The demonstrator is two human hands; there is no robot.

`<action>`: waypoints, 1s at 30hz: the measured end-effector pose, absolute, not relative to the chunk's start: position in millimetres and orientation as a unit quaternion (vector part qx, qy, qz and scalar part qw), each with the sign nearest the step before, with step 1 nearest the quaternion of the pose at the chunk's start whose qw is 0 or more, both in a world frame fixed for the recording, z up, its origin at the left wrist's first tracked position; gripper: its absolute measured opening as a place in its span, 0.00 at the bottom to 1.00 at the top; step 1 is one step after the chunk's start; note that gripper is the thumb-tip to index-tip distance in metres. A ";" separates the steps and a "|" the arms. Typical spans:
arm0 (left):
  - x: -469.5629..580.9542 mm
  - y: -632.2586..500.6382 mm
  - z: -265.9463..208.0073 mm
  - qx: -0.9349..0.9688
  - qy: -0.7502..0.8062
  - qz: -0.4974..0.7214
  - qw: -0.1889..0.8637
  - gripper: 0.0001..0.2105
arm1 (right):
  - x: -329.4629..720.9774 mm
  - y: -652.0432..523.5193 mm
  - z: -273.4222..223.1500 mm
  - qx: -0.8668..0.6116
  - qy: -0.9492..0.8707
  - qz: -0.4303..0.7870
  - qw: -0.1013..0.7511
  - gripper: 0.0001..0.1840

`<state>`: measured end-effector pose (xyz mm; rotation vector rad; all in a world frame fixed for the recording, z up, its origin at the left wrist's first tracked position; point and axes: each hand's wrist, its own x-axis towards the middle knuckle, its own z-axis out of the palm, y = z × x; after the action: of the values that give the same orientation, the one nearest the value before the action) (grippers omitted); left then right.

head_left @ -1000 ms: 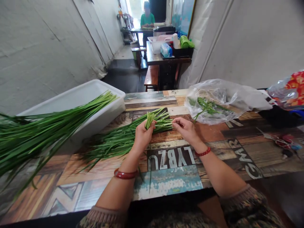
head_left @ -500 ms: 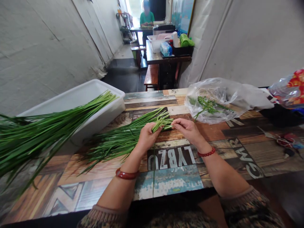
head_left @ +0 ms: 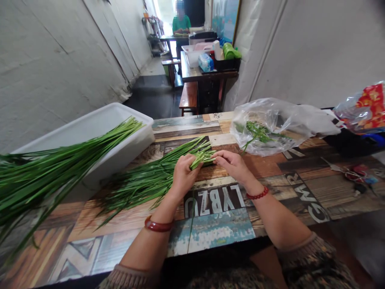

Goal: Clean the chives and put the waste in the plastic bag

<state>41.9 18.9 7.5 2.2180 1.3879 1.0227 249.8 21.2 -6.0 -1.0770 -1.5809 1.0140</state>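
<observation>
A bunch of garlic chives [head_left: 199,159] is wrapped in the closed fingers of my left hand [head_left: 183,172], pale stem ends pointing right. At those ends, the thumb and fingers of my right hand [head_left: 233,163] pinch a stem tip. Under and left of my left hand, more chives [head_left: 141,182] lie spread on the table, leaves toward the left. One long leaf hangs below my left hand toward the table's near edge. Farther left, a thick heap of chives [head_left: 75,160] rests across a white plastic bin [head_left: 147,126], its leaves hanging over the near side.
A clear plastic bag [head_left: 276,146] with green scraps [head_left: 258,132] lies beyond my right hand. Scissors [head_left: 345,170] and a red patterned package [head_left: 369,100] are at the far right. Behind stand a bench [head_left: 189,96], a second table [head_left: 195,74] and a seated person [head_left: 181,25].
The whole view has shifted slightly, so things appear a little farther left. Both hands keep their grip on the chives, with my right fingers still at the stem ends.
</observation>
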 end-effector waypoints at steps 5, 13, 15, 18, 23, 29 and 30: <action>34.8 15.1 23.1 0.747 0.514 0.410 0.101 0.10 | 251.4 27.7 -12.1 -0.470 -0.665 0.305 0.493 0.13; 33.8 15.6 21.1 0.744 0.507 0.428 0.078 0.08 | 255.5 30.4 -20.4 -0.478 -0.779 0.111 0.389 0.12; 34.5 16.1 16.2 0.752 0.494 0.420 0.117 0.09 | 255.3 29.6 -21.4 -0.490 -0.784 0.100 0.367 0.11; 36.1 16.4 9.3 0.747 0.513 0.392 0.161 0.10 | 255.1 30.0 -22.7 -0.502 -0.785 0.093 0.351 0.07; 39.4 18.8 4.7 0.755 0.500 0.393 0.163 0.08 | 255.1 29.9 -20.4 -0.502 -0.793 0.082 0.336 0.04; 40.7 21.0 3.3 0.758 0.492 0.385 0.188 0.11 | 252.4 25.5 -12.8 -0.467 -0.783 0.085 0.402 0.05; 40.9 20.8 3.6 0.753 0.493 0.391 0.195 0.11 | 251.7 24.6 -11.6 -0.460 -0.782 0.087 0.411 0.05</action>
<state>40.9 20.8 3.6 2.1111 1.3809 1.0951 251.7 24.6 -11.6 -1.1586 -1.9687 0.2186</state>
